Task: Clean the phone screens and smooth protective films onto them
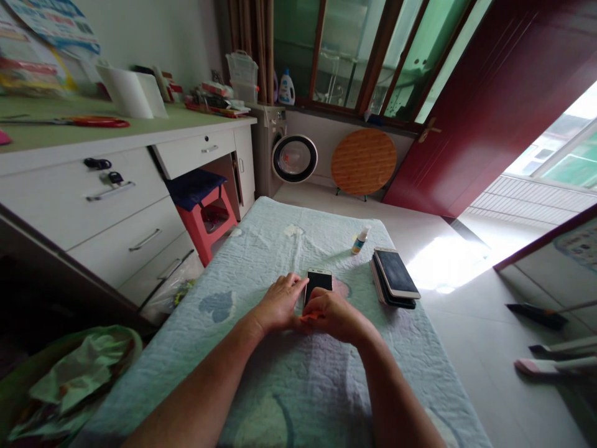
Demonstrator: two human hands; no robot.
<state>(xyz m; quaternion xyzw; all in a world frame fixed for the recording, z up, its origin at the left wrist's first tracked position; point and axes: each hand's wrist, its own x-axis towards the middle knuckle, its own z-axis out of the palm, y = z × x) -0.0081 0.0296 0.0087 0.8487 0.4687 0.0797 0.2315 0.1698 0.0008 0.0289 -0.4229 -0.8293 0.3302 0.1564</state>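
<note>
Both hands meet over a dark-screened smartphone (319,281) lying flat near the middle of a pale quilted cover (261,386). Left hand (278,305) rests palm down along the phone's left edge, fingers stretched and steadying it rather than gripping. Right hand (332,316) is curled over the phone's near end, pinching a small orange thing (310,317), perhaps a cloth or tab; I cannot tell which. Judging by this, work on the screen is under way, with the far half of the glass uncovered. Just right of the phone lies a stack of phones (395,277), seemingly waiting. Beyond them a small spray bottle (360,241) stands upright.
</note>
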